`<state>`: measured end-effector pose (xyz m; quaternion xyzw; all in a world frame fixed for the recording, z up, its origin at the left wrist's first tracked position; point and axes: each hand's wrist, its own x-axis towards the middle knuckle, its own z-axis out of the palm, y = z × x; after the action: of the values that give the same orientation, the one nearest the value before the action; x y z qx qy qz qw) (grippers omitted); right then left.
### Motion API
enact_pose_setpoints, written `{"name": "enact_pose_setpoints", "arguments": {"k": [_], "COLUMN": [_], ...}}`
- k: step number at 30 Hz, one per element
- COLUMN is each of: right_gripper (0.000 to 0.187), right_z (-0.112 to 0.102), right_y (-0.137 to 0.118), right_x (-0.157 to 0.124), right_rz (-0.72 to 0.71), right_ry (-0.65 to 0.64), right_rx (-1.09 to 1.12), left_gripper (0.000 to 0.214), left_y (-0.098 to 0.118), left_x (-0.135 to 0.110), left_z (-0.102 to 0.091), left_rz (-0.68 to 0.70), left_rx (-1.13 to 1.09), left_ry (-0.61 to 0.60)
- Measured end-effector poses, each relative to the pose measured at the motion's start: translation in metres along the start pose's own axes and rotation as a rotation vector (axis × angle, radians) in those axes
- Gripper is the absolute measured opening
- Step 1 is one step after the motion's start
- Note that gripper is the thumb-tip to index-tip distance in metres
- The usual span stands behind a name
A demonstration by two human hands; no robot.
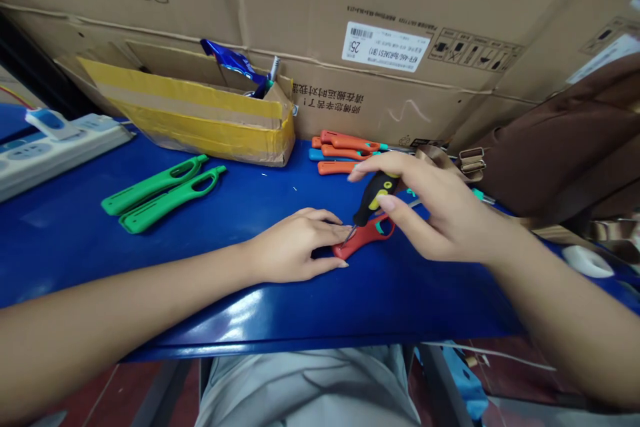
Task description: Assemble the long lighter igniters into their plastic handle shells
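A black and yellow screwdriver (373,199) is gripped by its handle in my right hand (445,207). Its shaft slants down, and the tip meets the wide end of a red long-nosed lighter (364,237) lying flat on the blue table (280,310). With fingers and thumb on either side of that end, my left hand (300,243) pins the lighter to the tabletop. A teal trigger shows in the lighter's loop. Behind my right hand lie several orange lighters (345,141) and a blue one (320,155), partly hidden.
Two green lighter casings (170,203) rest at the left, near a white power strip (55,147). A yellow-taped box (210,120) stands behind them, against a large cardboard carton (310,13). On the right are a brown bag (555,120) and a white tape roll (587,261).
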<state>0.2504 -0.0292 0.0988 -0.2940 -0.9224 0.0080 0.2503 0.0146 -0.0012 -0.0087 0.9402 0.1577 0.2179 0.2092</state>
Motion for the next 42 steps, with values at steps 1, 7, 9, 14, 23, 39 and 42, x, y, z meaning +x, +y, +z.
{"name": "enact_pose_setpoints", "arguments": {"k": [1,7,9,14,23,39,42], "right_gripper": [0.036,0.032,0.044,0.04,0.043,0.019,0.018], "right_z": [-0.008,-0.036,-0.036,-0.042,-0.037,-0.041,-0.042], "right_y": [0.001,-0.002,-0.006,-0.017,-0.025,-0.024,-0.025], "right_x": [0.003,0.028,0.033,0.037,0.052,0.06,0.061], "right_rz": [-0.02,-0.119,-0.077,-0.004,0.088,0.133,0.121], "right_ry": [-0.065,-0.438,-0.475,-0.598,-0.632,-0.684,-0.713], "right_rx": [0.023,-0.15,-0.316,-0.405,-0.562,-0.215,-0.252], "left_gripper": [0.034,0.035,0.033,0.035,0.037,0.034,0.029], "left_y": [0.0,0.0,0.0,0.001,0.0,0.001,0.001], "left_x": [0.0,0.0,0.0,0.0,-0.001,0.001,0.0], "left_z": [0.0,0.001,0.001,0.001,0.001,0.0,0.0], "left_rz": [0.006,0.019,0.013,0.004,0.014,0.002,0.001], "left_rx": [0.006,0.013,0.015,0.006,0.008,-0.012,-0.012], "left_ry": [-0.005,0.007,-0.001,0.006,0.02,0.016,0.011]}}
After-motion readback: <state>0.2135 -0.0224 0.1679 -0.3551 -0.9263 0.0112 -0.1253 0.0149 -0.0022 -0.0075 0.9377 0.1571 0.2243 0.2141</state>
